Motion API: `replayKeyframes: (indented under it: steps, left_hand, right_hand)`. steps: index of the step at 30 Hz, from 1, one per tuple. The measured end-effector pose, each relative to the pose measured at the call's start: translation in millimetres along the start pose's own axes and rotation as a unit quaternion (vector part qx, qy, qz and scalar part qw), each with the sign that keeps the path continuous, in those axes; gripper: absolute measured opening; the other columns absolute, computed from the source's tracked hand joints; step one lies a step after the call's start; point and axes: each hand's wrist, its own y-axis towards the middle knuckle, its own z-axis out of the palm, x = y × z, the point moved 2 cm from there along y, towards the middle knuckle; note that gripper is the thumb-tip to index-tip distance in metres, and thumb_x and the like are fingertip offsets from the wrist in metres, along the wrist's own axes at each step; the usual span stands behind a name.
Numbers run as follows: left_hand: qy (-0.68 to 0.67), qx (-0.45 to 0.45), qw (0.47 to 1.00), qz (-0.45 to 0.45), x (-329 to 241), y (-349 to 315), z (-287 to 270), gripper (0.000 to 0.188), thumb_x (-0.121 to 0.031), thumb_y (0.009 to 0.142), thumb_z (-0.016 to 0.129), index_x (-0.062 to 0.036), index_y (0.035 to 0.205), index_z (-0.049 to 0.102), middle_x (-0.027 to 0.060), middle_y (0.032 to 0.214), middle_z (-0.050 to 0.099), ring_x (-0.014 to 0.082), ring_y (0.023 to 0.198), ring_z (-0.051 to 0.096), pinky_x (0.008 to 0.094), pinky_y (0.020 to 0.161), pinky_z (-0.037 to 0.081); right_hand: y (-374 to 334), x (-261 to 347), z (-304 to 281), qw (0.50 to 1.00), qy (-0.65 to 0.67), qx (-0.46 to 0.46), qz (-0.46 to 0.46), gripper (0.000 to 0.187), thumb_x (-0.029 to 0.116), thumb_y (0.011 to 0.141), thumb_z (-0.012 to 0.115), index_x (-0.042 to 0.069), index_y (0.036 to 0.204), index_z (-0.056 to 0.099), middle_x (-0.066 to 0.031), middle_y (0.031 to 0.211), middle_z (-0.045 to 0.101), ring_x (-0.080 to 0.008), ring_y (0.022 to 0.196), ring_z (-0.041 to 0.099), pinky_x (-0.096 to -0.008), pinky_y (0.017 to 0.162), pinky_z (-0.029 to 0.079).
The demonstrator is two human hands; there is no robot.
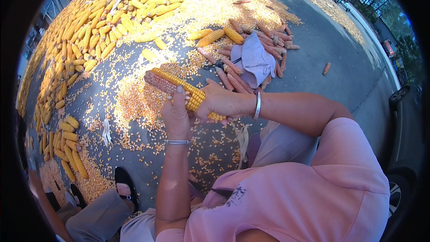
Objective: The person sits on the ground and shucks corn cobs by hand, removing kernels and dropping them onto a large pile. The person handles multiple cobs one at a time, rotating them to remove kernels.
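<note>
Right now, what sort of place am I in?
Most likely an outdoor paved yard: a big heap of yellow corn lies on grey pavement, trees stand beyond, and a dark car shows at the right edge.

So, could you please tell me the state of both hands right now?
Left hand: closed, holding corn.
Right hand: closed, also gripping corn.

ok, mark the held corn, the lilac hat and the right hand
Held corn [188, 92]: head view, on its yellow kernels.
Lilac hat [254, 59]: head view, middle of its fabric.
Right hand [218, 101]: head view, back of the hand.
</note>
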Motion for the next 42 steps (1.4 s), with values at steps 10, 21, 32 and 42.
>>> replayKeyframes:
  steps: [10, 21, 32, 42]
  left_hand:
    - [-0.019, 0.083, 0.996, -0.021, -10, -2, 1, 0.041, -0.05, 0.096, 0.057, -0.0095, 0.089, 0.059, -0.0027, 0.063, 0.056, 0.004, 0.042, 0.047, 0.0198, 0.034, 0.031]
    - [0.008, 0.062, 0.997, -0.04, -9, -3, 0, 0.04, -0.047, 0.097, 0.057, -0.0085, 0.088, 0.057, -0.0033, 0.059, 0.051, 0.0035, 0.039, 0.043, 0.0191, 0.032, 0.028]
    - [-0.039, 0.098, 0.994, -0.024, -5, -4, -1, 0.036, -0.044, 0.096, 0.059, -0.0084, 0.091, 0.058, -0.0023, 0.063, 0.054, 0.0033, 0.043, 0.046, 0.0189, 0.035, 0.03]
    - [-0.146, -0.034, 0.987, -0.047, -5, -7, 24, 0.055, -0.064, 0.098, 0.039, -0.0133, 0.094, 0.059, -0.0026, 0.065, 0.058, 0.0046, 0.044, 0.048, 0.0183, 0.035, 0.032]
  right_hand:
    - [2, -4, -5, 0.993, 0.084, 0.059, 0.055, 0.022, 0.023, 0.071, 0.07, 0.002, 0.077, 0.066, -0.0053, 0.057, 0.057, -0.0142, 0.035, 0.049, -0.0278, 0.031, 0.034]
    - [-1, -1, -4, 0.994, 0.089, 0.045, 0.045, 0.021, 0.023, 0.074, 0.068, 0.002, 0.079, 0.066, -0.0069, 0.058, 0.058, -0.0145, 0.033, 0.046, -0.028, 0.03, 0.034]
    - [2, -6, -7, 0.984, 0.142, 0.072, 0.085, 0.022, 0.024, 0.073, 0.066, 0.004, 0.083, 0.064, -0.0064, 0.059, 0.057, -0.0136, 0.035, 0.046, -0.0265, 0.032, 0.034]
    - [0, 5, -7, 0.997, -0.068, 0.016, 0.04, 0.032, 0.027, 0.07, 0.071, 0.0, 0.087, 0.068, -0.0102, 0.065, 0.063, -0.0215, 0.047, 0.06, -0.0325, 0.042, 0.045]
